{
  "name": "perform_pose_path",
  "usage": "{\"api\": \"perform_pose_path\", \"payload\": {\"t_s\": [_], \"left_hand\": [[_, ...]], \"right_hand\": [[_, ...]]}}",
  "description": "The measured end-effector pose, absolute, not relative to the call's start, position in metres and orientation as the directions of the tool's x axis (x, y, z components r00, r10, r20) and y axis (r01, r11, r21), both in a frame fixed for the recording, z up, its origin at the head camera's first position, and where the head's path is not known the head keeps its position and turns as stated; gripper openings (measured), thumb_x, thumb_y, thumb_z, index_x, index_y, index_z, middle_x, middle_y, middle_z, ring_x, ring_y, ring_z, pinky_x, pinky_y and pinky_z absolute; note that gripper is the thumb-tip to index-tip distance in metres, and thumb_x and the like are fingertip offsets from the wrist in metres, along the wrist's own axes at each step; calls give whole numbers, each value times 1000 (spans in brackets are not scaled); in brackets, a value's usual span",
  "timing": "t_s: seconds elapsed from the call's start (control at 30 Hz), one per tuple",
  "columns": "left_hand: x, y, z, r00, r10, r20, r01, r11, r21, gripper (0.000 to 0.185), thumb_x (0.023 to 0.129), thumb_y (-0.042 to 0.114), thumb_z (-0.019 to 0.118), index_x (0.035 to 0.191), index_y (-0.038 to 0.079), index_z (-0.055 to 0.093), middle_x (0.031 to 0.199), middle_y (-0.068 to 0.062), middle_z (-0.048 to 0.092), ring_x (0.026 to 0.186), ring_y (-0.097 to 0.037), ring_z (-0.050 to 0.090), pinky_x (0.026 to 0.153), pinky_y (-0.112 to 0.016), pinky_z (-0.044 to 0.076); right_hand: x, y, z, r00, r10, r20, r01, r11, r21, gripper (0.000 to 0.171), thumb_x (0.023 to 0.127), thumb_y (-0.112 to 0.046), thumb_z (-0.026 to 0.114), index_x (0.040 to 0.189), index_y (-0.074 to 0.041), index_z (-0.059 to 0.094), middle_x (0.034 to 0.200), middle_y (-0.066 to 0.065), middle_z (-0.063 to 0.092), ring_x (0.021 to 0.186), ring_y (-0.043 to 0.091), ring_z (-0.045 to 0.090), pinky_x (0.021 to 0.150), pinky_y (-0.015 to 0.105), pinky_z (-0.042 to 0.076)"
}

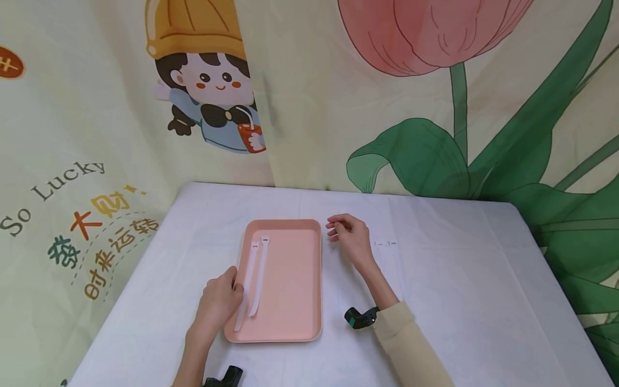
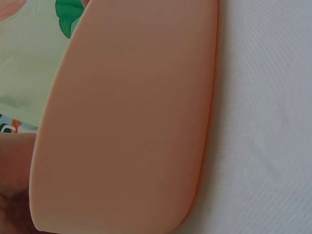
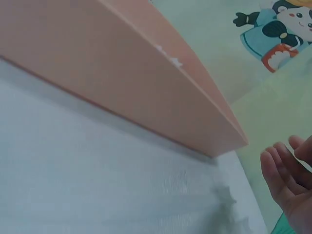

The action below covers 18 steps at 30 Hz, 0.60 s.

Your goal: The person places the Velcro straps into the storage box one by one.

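The flat pink plastic tray [image 1: 290,279] lies near the middle of the white-clothed table [image 1: 459,301]; it looks light, stiff and smooth, best taken at its raised rim; the left hand [image 1: 218,303] rests on its left edge, fingers loosely bent, a firm grip not evident. Two thin white cable ties [image 1: 256,277] lie inside, light and springy; two more [image 1: 390,258] barely show against the cloth beside the right hand [image 1: 349,236], which hovers loosely curled at the tray's far right corner, holding nothing visible.

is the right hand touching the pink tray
No, in the head view the right hand hovers over the white tablecloth just right of the pink tray, with a gap between them.
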State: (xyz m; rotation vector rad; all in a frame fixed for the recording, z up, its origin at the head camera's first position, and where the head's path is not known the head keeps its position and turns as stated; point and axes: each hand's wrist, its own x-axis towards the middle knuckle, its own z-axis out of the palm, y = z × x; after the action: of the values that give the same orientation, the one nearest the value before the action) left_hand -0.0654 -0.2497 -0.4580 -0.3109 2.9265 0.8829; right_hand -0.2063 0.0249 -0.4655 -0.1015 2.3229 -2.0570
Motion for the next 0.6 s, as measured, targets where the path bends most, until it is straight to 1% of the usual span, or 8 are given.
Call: {"api": "perform_pose_path", "payload": {"t_s": [0.13, 0.2, 0.33, 0.43, 0.6], "left_hand": [[-64, -249, -458, -973, -186, -138, -231, 810, 539, 7, 95, 2, 50, 88, 3, 49, 67, -7, 45, 57, -18, 46, 49, -29, 36], [-64, -249, -458, -971, -193, -144, -241, 810, 535, 7, 95, 2, 51, 89, 3, 49, 68, -7, 46, 57, -18, 46, 49, -29, 36], [-65, -249, -459, -972, -191, -140, -236, 813, 533, 5, 95, 2, 51, 90, 2, 50, 68, -7, 47, 57, -18, 47, 49, -29, 37], [-66, -249, -459, -973, -189, -134, -231, 813, 534, 5, 95, 2, 52, 90, 2, 50, 68, -7, 47, 57, -18, 47, 49, -29, 36], [-67, -249, -459, -973, -187, -134, -230, 810, 539, 6, 95, 2, 51, 90, 2, 50, 68, -7, 47, 56, -17, 47, 49, -28, 37]], "right_hand": [[-211, 34, -471, -1000, -3, 0, 0, 144, -990, 23, 102, -2, 53, 114, 3, 71, 115, 23, 71, 94, 35, 73, 81, 34, 61], [-213, 38, -474, -1000, 27, -12, 16, 148, -989, 24, 102, -3, 52, 116, 3, 71, 119, 22, 70, 97, 35, 73, 85, 35, 60], [-216, 48, -478, -997, 70, -38, 50, 185, -982, 26, 103, -7, 51, 117, -1, 72, 118, 18, 70, 104, 31, 71, 93, 39, 56], [-218, 55, -481, -996, 70, -61, 76, 227, -971, 26, 102, -11, 51, 117, -4, 73, 118, 15, 71, 109, 28, 68, 96, 40, 52], [-218, 65, -488, -996, 19, -90, 91, 326, -941, 28, 100, -15, 54, 121, -10, 73, 128, 8, 69, 114, 25, 62, 95, 39, 47]]}}
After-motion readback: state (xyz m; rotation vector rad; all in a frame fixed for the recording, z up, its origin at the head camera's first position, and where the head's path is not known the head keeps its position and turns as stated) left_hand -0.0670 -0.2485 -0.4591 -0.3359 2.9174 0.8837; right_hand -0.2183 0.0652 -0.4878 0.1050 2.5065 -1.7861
